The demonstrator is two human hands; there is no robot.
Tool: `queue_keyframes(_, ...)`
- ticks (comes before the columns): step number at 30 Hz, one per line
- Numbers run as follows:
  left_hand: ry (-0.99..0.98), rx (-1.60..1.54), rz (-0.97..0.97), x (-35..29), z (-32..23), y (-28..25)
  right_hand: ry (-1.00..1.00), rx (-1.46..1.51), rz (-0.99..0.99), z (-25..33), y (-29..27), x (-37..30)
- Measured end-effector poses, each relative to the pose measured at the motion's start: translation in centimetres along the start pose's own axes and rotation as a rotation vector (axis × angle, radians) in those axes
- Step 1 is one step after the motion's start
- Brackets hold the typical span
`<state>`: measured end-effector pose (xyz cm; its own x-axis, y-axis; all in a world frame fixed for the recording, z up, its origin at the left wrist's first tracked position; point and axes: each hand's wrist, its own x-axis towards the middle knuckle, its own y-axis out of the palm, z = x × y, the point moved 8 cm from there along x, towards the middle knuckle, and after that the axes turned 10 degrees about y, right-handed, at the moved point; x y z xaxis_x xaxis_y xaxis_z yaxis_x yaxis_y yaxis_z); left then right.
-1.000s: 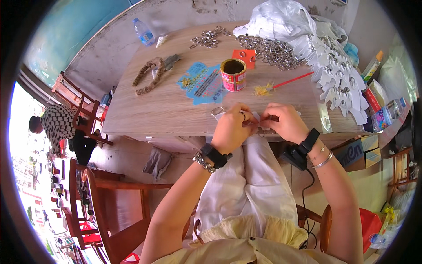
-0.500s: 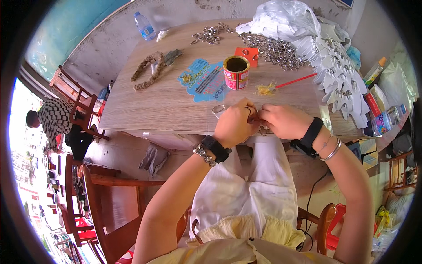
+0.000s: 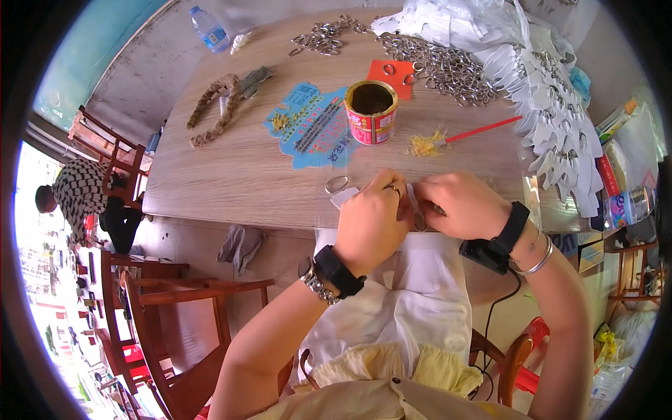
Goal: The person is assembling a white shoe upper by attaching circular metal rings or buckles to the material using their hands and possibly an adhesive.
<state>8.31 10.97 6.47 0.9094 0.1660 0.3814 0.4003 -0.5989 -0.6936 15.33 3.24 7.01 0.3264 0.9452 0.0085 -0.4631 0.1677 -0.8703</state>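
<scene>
At the table's near edge my left hand [image 3: 374,218] is closed, its fingers pinched. A white flat piece [image 3: 343,197] sticks out beside its knuckles. My right hand [image 3: 463,204] is closed too, fingertips meeting the left's. Between them shows a small metal ring [image 3: 420,221]; the fingers hide most of what they grip. Another metal ring [image 3: 337,184] lies on the table, left of my left hand. Beyond my hands stands an open pink-red tin can [image 3: 371,127], dark inside. Right of it, a red-handled brush [image 3: 483,129] with frayed yellow bristles lies on the wood.
Piled metal rings [image 3: 448,66] lie at the back beside an orange-red card [image 3: 389,75]. White cut-out pieces with rings [image 3: 553,133] line the right side. A blue card [image 3: 315,133], brown fuzzy loop [image 3: 222,112] and water bottle [image 3: 210,29] sit leftward. A person [image 3: 80,189] sits at far left.
My view has shifted, so the table's near edge sits lower in the picture. My hands stay together, turned slightly, and more of the white piece shows beside my left hand.
</scene>
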Motion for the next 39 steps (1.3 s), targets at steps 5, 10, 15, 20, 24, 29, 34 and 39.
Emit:
queue_keyframes(5,-0.025,0.086,0.042,0.4,-0.6,0.1,0.042,0.024,0.018,-0.1,-0.3,0.1)
queue_keyframes(10,-0.047,0.061,0.052,0.5,-0.3,0.2,0.071,0.027,0.093,-0.6,0.1,0.9)
queue_keyframes(15,-0.035,0.004,0.039,0.4,-0.3,0.2,0.074,0.076,0.168,-0.9,0.1,1.8)
queue_keyframes(20,-0.058,-0.129,0.022,0.5,-0.1,0.3,0.135,0.014,0.250,-1.5,0.6,2.2)
queue_keyframes(24,-0.017,-0.095,-0.017,0.1,-0.3,0.1,0.168,0.024,0.263,-1.3,0.3,2.5)
queue_keyframes(29,0.063,0.061,-0.074,-0.4,-1.6,-0.6,0.193,0.007,0.252,-1.9,0.3,2.5)
queue_keyframes(34,0.183,0.149,-0.158,-1.6,-1.7,-0.6,0.188,0.048,0.194,-1.9,0.2,2.4)
queue_keyframes(39,0.337,0.271,-0.164,-3.0,-2.3,-1.1,0.170,0.093,0.143,-1.1,-0.3,1.8)
